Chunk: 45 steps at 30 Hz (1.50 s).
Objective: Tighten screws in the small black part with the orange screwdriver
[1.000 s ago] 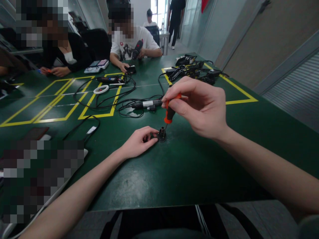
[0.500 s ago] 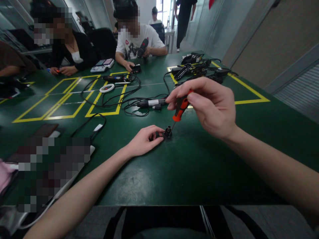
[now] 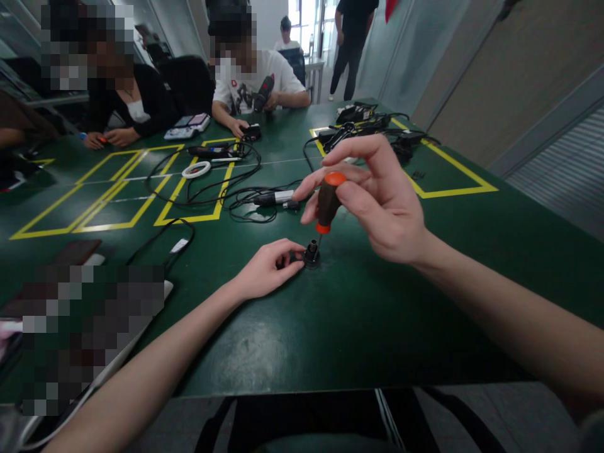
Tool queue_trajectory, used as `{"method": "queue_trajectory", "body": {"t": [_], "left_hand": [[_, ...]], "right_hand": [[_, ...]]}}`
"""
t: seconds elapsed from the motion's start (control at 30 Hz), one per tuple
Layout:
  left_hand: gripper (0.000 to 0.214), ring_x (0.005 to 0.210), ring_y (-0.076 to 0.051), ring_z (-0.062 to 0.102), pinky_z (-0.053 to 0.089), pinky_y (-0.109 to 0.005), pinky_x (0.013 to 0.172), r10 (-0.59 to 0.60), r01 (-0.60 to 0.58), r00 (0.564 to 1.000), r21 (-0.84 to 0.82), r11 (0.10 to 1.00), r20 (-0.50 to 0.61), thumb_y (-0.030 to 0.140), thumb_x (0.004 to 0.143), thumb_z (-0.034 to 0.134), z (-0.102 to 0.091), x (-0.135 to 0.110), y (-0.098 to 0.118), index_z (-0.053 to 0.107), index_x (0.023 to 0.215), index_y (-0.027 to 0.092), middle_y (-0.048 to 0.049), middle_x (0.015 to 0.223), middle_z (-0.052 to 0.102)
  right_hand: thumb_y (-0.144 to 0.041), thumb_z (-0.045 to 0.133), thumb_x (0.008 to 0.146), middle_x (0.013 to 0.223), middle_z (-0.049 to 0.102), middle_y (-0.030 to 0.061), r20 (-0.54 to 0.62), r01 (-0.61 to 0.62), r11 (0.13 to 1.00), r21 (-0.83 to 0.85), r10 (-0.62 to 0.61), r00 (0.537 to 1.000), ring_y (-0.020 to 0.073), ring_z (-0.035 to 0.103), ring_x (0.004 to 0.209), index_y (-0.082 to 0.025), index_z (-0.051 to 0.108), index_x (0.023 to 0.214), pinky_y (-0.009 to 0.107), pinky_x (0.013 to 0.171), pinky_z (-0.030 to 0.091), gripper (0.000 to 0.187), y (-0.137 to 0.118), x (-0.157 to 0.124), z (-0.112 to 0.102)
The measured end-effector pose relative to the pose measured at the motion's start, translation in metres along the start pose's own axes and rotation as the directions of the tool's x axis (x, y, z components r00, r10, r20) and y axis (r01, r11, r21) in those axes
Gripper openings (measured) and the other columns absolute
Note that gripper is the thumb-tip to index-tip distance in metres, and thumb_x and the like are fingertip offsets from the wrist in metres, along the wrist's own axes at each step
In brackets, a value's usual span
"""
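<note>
While the left hand [image 3: 268, 270] pinches a small round black part [image 3: 311, 258] on the green tabletop [image 3: 377, 321], the right hand [image 3: 389, 211] grasps a brown-and-orange screwdriver [image 3: 328, 204] against it.

Between the forearms [image 3: 495, 296], a hand could pass along the table's [image 3: 340, 333] near edge. The right hand [image 3: 394, 211] and screwdriver [image 3: 327, 204] block the middle; a black cable tangle [image 3: 402, 150] obstructs the far right corner.
</note>
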<state>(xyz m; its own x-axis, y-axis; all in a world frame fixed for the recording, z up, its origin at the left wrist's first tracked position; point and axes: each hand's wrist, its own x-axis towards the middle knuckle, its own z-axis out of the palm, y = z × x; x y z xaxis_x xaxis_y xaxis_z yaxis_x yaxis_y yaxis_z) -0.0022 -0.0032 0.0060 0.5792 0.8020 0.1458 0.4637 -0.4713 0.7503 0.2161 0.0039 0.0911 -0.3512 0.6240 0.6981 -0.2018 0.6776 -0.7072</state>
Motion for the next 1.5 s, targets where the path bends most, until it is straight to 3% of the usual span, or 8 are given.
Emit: {"method": "queue_trajectory", "body": {"t": [0.23,0.37,0.47,0.63,0.77,1.0,1.27,1.5], "left_hand": [[0.026,0.07,-0.012,0.054,0.047,-0.025,0.069,0.004,-0.004,1.0,-0.003,1.0,-0.005,0.03,0.098,0.063,0.001,0.0,0.0,0.075,0.117,0.016,-0.003,0.092,0.069],[0.026,0.07,-0.012,0.053,0.047,-0.026,0.069,-0.018,0.018,1.0,0.002,1.0,0.003,0.031,0.098,0.063,0.0,0.0,0.0,0.075,0.116,0.017,-0.003,0.091,0.069],[0.026,0.07,-0.012,0.054,0.048,-0.026,0.069,-0.018,0.018,1.0,0.0,1.0,0.003,0.031,0.098,0.063,0.0,0.0,0.0,0.075,0.117,0.017,-0.0036,0.093,0.07],[0.025,0.071,-0.012,0.054,0.047,-0.025,0.069,-0.005,0.005,1.0,-0.005,1.0,-0.003,0.03,0.098,0.063,0.001,0.0,0.0,0.075,0.116,0.017,-0.0036,0.094,0.07],[0.025,0.072,-0.012,0.055,0.047,-0.025,0.069,0.0,0.0,1.0,-0.01,1.0,-0.003,0.03,0.098,0.063,0.0,0.0,0.0,0.075,0.116,0.017,-0.0036,0.095,0.07],[0.025,0.072,-0.012,0.055,0.047,-0.025,0.069,0.012,-0.012,1.0,-0.013,1.0,-0.004,0.028,0.098,0.063,0.0,0.0,0.0,0.075,0.117,0.017,-0.0031,0.094,0.069],[0.024,0.07,-0.012,0.054,0.048,-0.025,0.069,0.005,-0.005,1.0,0.0,1.0,-0.007,0.029,0.098,0.064,0.001,0.0,0.0,0.075,0.116,0.017,-0.0026,0.093,0.069],[0.025,0.071,-0.012,0.054,0.047,-0.025,0.07,0.01,-0.01,1.0,-0.022,1.0,-0.012,0.029,0.098,0.064,0.002,0.0,-0.003,0.075,0.116,0.017,-0.0026,0.094,0.069]], "right_hand": [[-0.035,0.058,0.106,0.106,0.078,0.0027,0.074,0.003,0.995,0.097,-0.01,0.997,0.0196,0.077,0.078,-0.027,0.057,0.107,0.037,0.071,0.066,0.008,-0.003,0.0,-0.001],[-0.043,0.066,0.102,0.098,0.076,0.0016,0.005,0.101,0.995,-0.024,-0.101,0.995,0.0175,0.073,0.072,-0.028,0.057,0.102,0.032,0.059,0.063,0.018,0.001,0.001,-0.005],[-0.051,0.08,0.092,0.099,0.074,0.0035,-0.046,0.134,0.981,-0.137,-0.142,0.989,0.019,0.072,0.081,-0.027,0.06,0.098,0.035,0.068,0.065,0.032,0.002,0.003,-0.007],[-0.039,0.085,0.088,0.097,0.071,0.0039,-0.106,0.149,0.958,-0.246,-0.179,0.978,0.0222,0.071,0.088,-0.028,0.07,0.093,0.042,0.078,0.066,0.019,-0.006,0.004,-0.007],[-0.027,0.078,0.093,0.093,0.075,0.0039,-0.051,0.193,0.937,-0.291,-0.217,0.975,0.0237,0.072,0.088,-0.03,0.077,0.097,0.045,0.083,0.064,0.005,-0.011,0.003,-0.008],[-0.03,0.057,0.107,0.102,0.079,0.0043,0.016,0.18,0.958,-0.225,-0.181,0.983,0.0151,0.07,0.071,-0.023,0.077,0.108,0.032,0.065,0.06,0.02,-0.008,-0.002,-0.008],[-0.037,0.081,0.093,0.095,0.072,0.0039,-0.02,0.268,0.896,-0.354,-0.294,0.956,0.0218,0.069,0.09,-0.029,0.081,0.097,0.041,0.083,0.061,0.009,-0.003,0.003,-0.009],[-0.027,0.066,0.103,0.095,0.076,0.0038,0.008,0.31,0.867,-0.389,-0.333,0.943,0.0208,0.072,0.088,-0.028,0.08,0.113,0.04,0.083,0.062,0.018,-0.002,0.001,-0.007]]}}
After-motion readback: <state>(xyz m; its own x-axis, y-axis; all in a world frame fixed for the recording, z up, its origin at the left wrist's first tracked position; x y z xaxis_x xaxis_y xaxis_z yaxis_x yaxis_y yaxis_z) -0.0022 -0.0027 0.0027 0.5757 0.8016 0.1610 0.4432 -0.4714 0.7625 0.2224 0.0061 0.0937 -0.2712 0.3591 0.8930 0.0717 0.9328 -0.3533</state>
